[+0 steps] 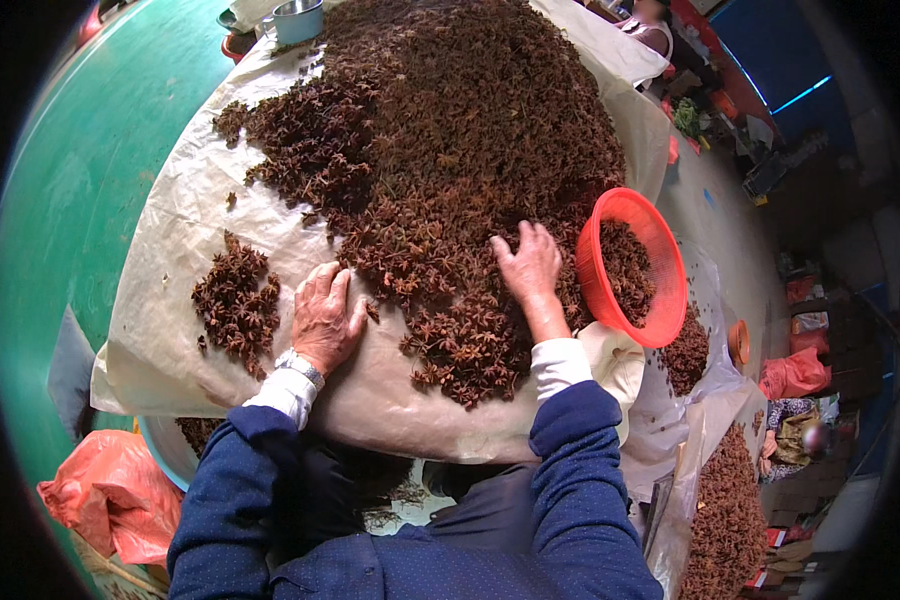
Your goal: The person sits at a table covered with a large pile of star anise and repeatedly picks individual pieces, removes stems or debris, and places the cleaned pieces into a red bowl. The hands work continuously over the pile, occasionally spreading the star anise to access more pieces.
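Note:
A large heap of dried star anise (487, 112) covers much of the pale sheet (172, 202) before me. My left hand (325, 319) rests palm down on the sheet, its thumb beside a single loose star anise piece (373, 313). To its left lies a small separate pile of star anise (236, 304). Over the near part of the heap is my right hand (531, 264), thumb spread from the fingers, with nothing visible in it; its fingertips touch or nearly touch the pods. Close on its right, a tilted orange-red plastic basket (682, 281) holds more star anise.
A light-blue metal mug (300, 22) stands at the far left of the sheet. A pinkish-red plastic bag (116, 495) sits below left, next to a light-blue basin (166, 461). More star anise (724, 517) lies at lower right. Two people are farther off to the right.

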`<state>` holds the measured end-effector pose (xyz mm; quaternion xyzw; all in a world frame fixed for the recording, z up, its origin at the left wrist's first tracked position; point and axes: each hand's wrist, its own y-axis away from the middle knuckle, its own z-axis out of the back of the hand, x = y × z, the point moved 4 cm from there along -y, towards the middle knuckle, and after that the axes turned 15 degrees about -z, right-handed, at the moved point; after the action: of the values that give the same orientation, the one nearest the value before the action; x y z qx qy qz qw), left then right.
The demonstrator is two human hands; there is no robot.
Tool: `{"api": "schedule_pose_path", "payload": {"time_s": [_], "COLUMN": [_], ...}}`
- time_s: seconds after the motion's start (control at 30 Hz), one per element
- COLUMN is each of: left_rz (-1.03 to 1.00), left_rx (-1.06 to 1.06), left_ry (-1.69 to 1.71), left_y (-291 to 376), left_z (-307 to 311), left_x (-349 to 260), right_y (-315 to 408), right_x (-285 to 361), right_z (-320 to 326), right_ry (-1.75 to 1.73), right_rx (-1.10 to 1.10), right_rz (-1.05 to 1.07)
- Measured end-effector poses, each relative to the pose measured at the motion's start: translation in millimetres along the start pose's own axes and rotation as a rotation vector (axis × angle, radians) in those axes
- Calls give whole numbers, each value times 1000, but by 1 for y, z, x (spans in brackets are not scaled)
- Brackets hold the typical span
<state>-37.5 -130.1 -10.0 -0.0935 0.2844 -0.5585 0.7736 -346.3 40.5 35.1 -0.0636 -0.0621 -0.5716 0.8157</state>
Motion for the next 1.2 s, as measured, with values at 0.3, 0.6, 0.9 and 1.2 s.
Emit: {"api": "schedule_pose_path", "payload": {"time_s": [0.3, 0.6, 0.9, 1.2], "left_rz": [0, 2, 7, 0], "left_rx": [13, 6, -6, -13], "left_ry": [0, 3, -8, -8], "left_y": [1, 3, 3, 3], "left_z": [-2, -2, -2, 0], "left_x": [2, 1, 1, 2], "right_y": [118, 158, 46, 58], "right_x": [20, -16, 5, -9], "right_z": [-9, 18, 9, -18], "right_ry": [-44, -149, -139, -16], "right_rx": [-64, 6, -197, -105], "right_rz": [481, 473, 219, 184]}}
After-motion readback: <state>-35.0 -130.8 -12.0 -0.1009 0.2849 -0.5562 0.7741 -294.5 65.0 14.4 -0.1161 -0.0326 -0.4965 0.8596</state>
